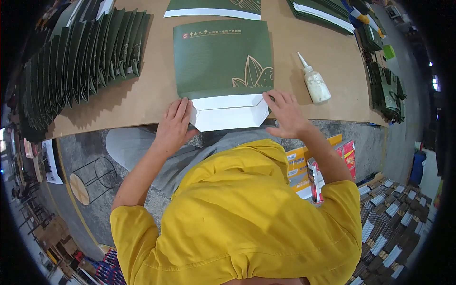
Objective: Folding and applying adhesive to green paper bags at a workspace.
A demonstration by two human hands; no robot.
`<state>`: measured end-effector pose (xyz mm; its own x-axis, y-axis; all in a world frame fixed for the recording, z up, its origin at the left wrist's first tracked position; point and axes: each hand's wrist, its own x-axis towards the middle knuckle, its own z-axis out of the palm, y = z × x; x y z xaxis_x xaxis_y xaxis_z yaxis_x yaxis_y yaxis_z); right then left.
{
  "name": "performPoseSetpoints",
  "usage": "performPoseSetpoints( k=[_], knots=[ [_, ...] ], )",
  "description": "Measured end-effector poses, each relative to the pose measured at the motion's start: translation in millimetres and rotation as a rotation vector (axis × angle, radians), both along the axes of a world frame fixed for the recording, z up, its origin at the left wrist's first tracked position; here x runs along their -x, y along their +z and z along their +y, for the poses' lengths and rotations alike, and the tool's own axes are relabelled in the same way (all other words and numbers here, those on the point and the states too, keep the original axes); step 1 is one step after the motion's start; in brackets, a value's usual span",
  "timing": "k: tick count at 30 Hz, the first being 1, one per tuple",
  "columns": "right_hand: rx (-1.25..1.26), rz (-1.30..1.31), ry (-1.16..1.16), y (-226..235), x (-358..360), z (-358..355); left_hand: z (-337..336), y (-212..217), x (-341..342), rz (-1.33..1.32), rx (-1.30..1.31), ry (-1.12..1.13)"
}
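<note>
A green paper bag (216,61) with gold leaf line art lies flat on the brown table, its white-lined bottom flap (232,121) folded open toward me. My left hand (175,124) rests at the flap's left corner, fingers stretched forward and thumb apart. At the right corner, my right hand (289,113) touches the fold with its fingertips, its fingers and thumb spread. Neither hand is wrapped around the bag. To the right lies a white glue bottle (317,86) with a pointed nozzle, tipped on its side.
A fanned row of folded green bags (90,57) stands on the left of the table (142,102). More flat green bags (323,16) lie at the far right. A round-topped stool (80,189) is on the floor at left, and stacked bundles (394,223) are at lower right.
</note>
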<state>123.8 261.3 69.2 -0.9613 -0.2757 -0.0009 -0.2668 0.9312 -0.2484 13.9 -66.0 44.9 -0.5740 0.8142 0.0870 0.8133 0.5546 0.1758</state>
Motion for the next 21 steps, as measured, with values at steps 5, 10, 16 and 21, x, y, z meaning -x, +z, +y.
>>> performPoseSetpoints(
  k=[5,10,16,21],
  knots=[
    [0.074,0.211,-0.08,-30,4,-1,3,-20,8,0.085,-0.13,0.031],
    [0.216,0.318,-0.282,-37,20,-12,30,-24,18,-0.001,-0.421,0.267],
    [0.372,0.242,-0.522,-34,28,-22,40,-12,23,-0.058,-0.343,0.363],
    [0.242,0.24,-0.548,-23,27,-36,44,-11,15,-0.004,-0.316,0.358]
  ],
)
